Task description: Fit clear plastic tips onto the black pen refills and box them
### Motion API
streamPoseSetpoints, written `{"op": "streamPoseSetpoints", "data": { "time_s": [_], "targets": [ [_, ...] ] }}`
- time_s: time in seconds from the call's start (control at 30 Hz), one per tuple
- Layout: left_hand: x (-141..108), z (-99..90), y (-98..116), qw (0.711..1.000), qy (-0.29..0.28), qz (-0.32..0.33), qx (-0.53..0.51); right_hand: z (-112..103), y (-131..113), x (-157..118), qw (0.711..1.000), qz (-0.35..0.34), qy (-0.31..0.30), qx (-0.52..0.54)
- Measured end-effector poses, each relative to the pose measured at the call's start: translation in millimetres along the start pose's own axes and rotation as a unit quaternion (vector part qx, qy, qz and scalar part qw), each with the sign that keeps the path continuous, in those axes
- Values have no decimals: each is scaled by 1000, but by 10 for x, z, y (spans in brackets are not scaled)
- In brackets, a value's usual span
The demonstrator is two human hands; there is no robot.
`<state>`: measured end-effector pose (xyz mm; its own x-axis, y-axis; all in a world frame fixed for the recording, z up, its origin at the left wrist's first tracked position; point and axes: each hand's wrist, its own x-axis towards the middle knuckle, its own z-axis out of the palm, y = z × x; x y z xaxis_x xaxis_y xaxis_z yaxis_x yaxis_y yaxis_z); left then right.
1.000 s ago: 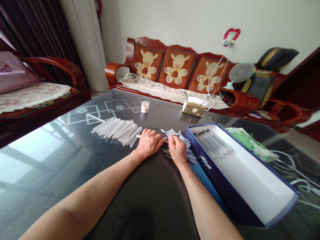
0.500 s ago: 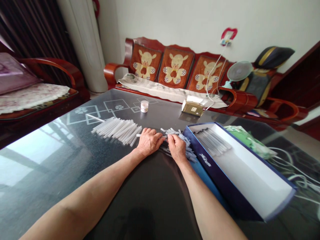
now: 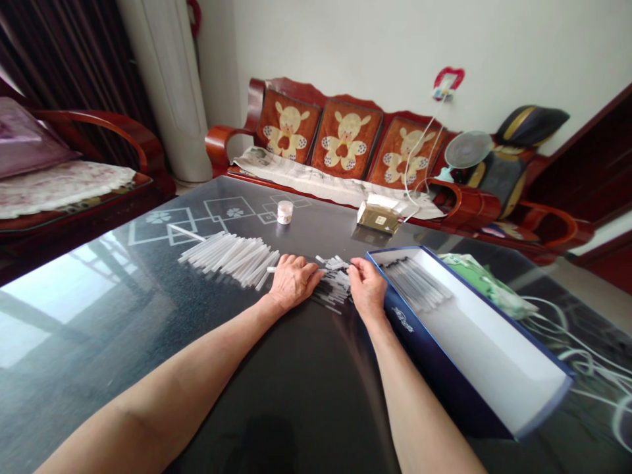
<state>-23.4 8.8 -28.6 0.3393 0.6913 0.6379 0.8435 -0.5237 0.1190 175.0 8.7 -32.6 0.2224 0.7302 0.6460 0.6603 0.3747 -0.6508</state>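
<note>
My left hand point(image 3: 295, 282) is closed around a white tube, whose end sticks out on its left side. Fingers pinched, my right hand point(image 3: 366, 284) is beside the box's near left corner; what it holds, if anything, is too small to make out. Between the hands lies a loose pile of short pale pieces point(image 3: 334, 284). Left of my left hand, many white tubes point(image 3: 232, 258) are spread in a slanting row. The blue box point(image 3: 486, 329) with a white inside stands open at the right, holding a layer of tubes with dark tips point(image 3: 417, 283) at its far end.
A small round container point(image 3: 285, 212) and a tissue box point(image 3: 378, 217) stand farther back on the dark glossy table point(image 3: 197, 329). Right of the blue box are a green-and-white packet point(image 3: 488, 283) and white cables point(image 3: 587, 362). A wooden sofa with cushions is behind the table.
My right hand has moved right, away from my left hand toward the blue box, uncovering more of the short pieces. My left hand has barely moved. The view has shifted slightly.
</note>
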Motion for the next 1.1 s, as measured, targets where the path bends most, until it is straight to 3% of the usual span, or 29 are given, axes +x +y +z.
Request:
{"op": "streamPoseSetpoints", "data": {
  "time_s": [0.13, 0.23, 0.43, 0.53, 0.63, 0.77, 1.1],
  "targets": [
    [0, 12, 2, 1000, -1, 4, -9, -116, 61, 72, 992, -74, -30, -97],
    [-4, 27, -1, 1000, 5, 9, -9, -113, 17, 124, 971, -110, -63, -203],
    [-7, 52, -4, 1000, 11, 15, -13, -44, -95, 219, 924, -38, -154, -349],
    [-9, 62, -4, 1000, 14, 18, -15, -59, -127, 180, 941, -63, -132, -305],
    [-11, 67, 0, 999, 18, 24, -14, -73, -178, 49, 973, -113, -110, -171],
    [-11, 55, 20, 999, 19, 38, -15, -48, -234, -184, 980, -156, -119, -39],
    [-16, 15, 86, 990, -25, 130, -51, 28, -184, -358, 991, -120, -57, 4]
  ]
}}
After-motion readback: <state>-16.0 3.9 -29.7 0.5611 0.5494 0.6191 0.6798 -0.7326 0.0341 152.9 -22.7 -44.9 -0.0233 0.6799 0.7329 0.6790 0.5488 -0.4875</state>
